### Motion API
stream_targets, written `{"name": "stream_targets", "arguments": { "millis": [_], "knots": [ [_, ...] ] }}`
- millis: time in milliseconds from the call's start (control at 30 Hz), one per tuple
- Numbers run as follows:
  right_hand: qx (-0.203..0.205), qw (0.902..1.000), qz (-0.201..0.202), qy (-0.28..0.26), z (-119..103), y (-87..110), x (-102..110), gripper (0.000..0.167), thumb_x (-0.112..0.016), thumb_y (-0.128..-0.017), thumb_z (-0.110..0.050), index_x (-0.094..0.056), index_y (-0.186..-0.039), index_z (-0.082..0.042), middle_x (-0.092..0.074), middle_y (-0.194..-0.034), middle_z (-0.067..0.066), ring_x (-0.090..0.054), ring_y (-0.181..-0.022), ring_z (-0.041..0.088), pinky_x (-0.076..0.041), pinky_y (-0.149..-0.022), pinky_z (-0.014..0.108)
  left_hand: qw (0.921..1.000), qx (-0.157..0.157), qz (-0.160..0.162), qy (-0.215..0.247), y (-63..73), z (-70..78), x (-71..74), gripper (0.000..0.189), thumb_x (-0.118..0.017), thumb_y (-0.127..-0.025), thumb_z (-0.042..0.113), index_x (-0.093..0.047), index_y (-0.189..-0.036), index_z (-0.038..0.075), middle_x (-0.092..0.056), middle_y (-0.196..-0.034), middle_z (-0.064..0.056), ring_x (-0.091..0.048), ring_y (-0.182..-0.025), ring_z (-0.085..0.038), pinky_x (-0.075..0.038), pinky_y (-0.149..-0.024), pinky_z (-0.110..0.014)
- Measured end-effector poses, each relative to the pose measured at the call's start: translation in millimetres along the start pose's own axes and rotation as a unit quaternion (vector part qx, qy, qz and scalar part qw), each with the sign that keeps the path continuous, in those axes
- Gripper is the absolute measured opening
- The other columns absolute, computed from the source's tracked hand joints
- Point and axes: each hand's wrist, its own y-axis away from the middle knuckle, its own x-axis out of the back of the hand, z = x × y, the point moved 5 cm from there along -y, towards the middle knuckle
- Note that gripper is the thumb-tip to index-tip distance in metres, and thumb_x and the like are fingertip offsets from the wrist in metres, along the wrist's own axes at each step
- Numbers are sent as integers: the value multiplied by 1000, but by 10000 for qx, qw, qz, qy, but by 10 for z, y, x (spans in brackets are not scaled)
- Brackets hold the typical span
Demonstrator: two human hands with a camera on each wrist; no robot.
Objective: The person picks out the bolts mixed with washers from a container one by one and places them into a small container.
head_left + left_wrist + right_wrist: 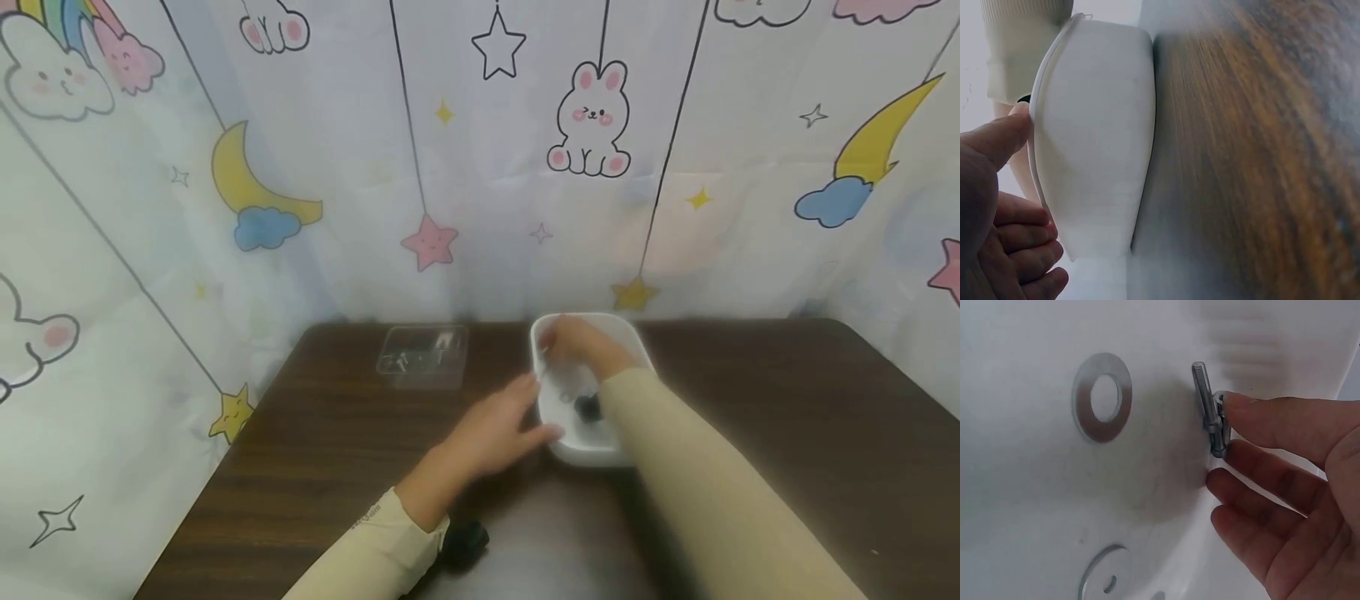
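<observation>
2 washers (1105,431) in 1 white tub (1094,137), R hand (588,343) pinching 1+ screw (1207,403), L hand (491,429) spread against tub

Dark wood-grain table (787,408), clear plastic box (427,380) near its far edge, white tub (588,456) to the right

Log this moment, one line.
right hand: pinching metal hardware inside white bin | left hand: touching bin rim | washers: inside bin | clear box: on table, left of bin
</observation>
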Motion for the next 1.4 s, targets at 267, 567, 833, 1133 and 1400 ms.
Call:
{"name": "stream_targets", "arguments": {
  "millis": [267,567,833,1133,1400],
  "knots": [
    [197,9990,-72,396,4,-77,-49,46,-73,-75,-2,-68,-121,-10,-72,-105,10,-67,-92,26,-58,-80,38,9999,-70,66,-48,9,27,18,80,-57,-93,57,-27,-156,17,-31,-160,-7,-37,-143,-26,-34,-118,-44],
    [199,9978,-225,599,1,-47,-71,38,-69,-79,-3,-72,-116,-12,-73,-103,10,-67,-88,25,-59,-77,36,10000,-48,60,13,22,30,17,81,-58,-93,56,-25,-157,18,-30,-161,-7,-36,-144,-26,-33,-117,-45],
    [361,9940,-384,956,-33,-17,-71,27,-70,-79,-6,-76,-104,-15,-72,-90,5,-66,-79,22,-57,-69,33,9999,-81,111,41,16,31,24,80,-58,-93,55,-25,-157,20,-32,-160,-6,-38,-143,-25,-35,-117,-45],
    [355,9914,-475,1170,-42,-30,-85,27,-70,-81,-8,-73,-107,-11,-71,-91,5,-66,-80,22,-57,-70,34,9999,-69,112,32,14,16,25,81,-58,-93,57,-25,-157,20,-32,-160,-6,-40,-142,-25,-36,-116,-43],
    [476,9914,-296,1180,-9,-98,-80,16,-69,-86,-15,-73,-99,-6,-71,-84,6,-66,-74,20,-57,-68,30,9998,-135,133,-43,15,7,19,80,-57,-93,57,-27,-156,19,-34,-159,-6,-40,-142,-24,-37,-116,-42]
  ]
}}
